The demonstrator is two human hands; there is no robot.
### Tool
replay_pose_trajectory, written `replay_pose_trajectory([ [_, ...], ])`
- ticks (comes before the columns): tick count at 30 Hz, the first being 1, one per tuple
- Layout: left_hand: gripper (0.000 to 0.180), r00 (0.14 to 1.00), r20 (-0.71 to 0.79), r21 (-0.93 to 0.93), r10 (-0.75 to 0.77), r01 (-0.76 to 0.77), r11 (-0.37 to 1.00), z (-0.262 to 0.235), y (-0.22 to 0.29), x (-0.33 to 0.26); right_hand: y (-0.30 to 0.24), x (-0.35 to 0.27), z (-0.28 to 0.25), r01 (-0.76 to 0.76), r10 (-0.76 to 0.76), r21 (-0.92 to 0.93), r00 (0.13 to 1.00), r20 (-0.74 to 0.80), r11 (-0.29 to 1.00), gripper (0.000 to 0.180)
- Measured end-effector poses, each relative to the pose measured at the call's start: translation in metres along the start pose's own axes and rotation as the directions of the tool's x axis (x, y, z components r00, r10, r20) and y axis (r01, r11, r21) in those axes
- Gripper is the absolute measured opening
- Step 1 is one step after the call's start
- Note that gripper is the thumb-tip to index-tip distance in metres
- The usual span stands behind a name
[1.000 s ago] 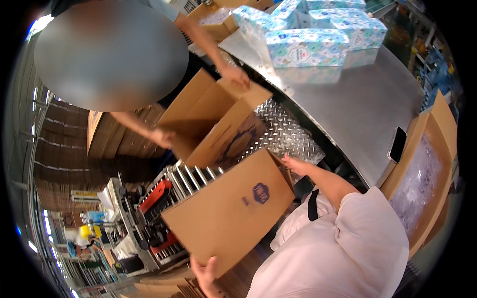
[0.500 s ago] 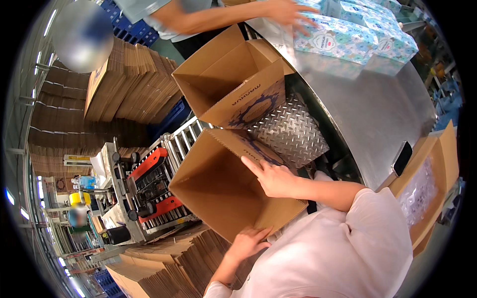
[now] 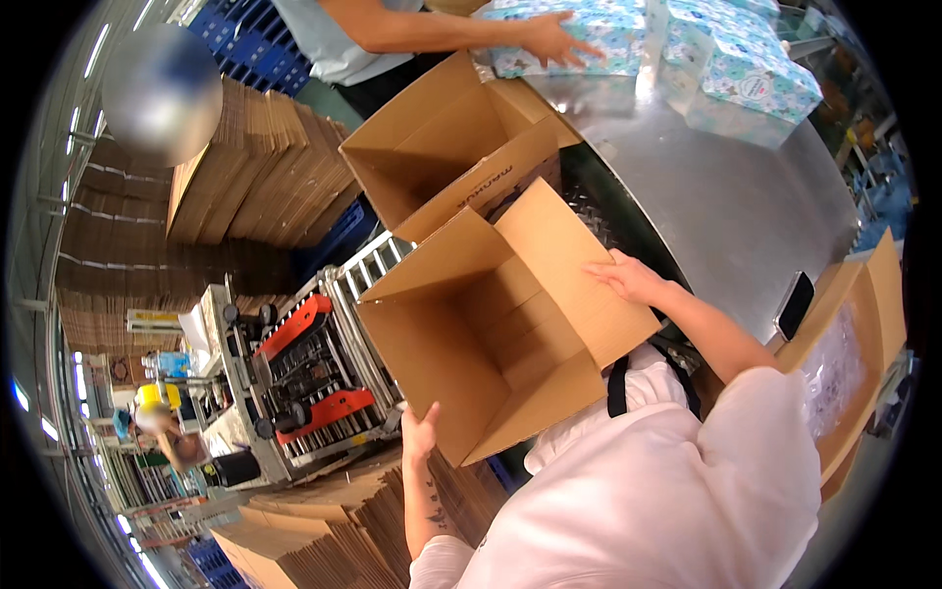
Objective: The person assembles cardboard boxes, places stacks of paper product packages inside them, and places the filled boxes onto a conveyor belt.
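Observation:
An open-topped brown cardboard box (image 3: 432, 358) stands in front of me with nothing inside it. My left hand (image 3: 420, 432) grips its near left edge, thumb over the outside corner and the other fingers largely hidden. On the right, my right hand (image 3: 628, 277) lies flat with fingers stretched on the inner face of a folded-out flap (image 3: 564, 250). Just beyond, a second open cardboard box (image 3: 412, 157) with dark print touches or nearly touches mine. A co-worker's hand (image 3: 559, 39) reaches over blue floral wrapped packs (image 3: 589, 29) at the top.
A curved metal table (image 3: 736, 216) runs along the right, with a phone (image 3: 793, 306) at its edge. Beside it is a carton of clear plastic wrap (image 3: 834, 373). Stacks of flat cardboard (image 3: 260, 167) stand left, near a roller conveyor (image 3: 358, 280) with red parts.
The box in front of me has turned and tilted, and a flap is now folded outward. My left hand moved left to its edge; my right hand moved right. The co-worker's hand shifted left with a pack.

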State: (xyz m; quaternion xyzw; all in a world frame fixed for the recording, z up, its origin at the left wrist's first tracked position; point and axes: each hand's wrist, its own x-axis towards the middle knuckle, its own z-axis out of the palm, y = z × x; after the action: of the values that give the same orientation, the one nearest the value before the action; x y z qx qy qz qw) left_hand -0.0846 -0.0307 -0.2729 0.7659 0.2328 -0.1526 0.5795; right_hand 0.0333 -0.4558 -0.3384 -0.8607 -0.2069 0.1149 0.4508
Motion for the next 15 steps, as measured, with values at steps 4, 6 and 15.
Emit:
replay_pose_trajectory([
  [4,0.025,1.0,-0.004,0.045,0.028,-0.028,0.999,0.001,-0.018,0.011,-0.023,-0.001,0.047,-0.356,0.398,-0.628,0.914,-0.08,0.692,0.07],
  [6,0.026,0.998,-0.006,-0.008,0.063,-0.063,0.998,0.009,0.002,0.005,-0.043,0.017,0.068,-0.416,0.544,-0.556,0.835,0.078,0.719,0.081],
  [15,0.03,0.98,0.109,0.0,0.164,-0.165,0.986,0.08,0.03,0.018,0.049,0.001,0.034,-0.47,0.484,-0.154,0.873,0.066,0.869,0.035],
])
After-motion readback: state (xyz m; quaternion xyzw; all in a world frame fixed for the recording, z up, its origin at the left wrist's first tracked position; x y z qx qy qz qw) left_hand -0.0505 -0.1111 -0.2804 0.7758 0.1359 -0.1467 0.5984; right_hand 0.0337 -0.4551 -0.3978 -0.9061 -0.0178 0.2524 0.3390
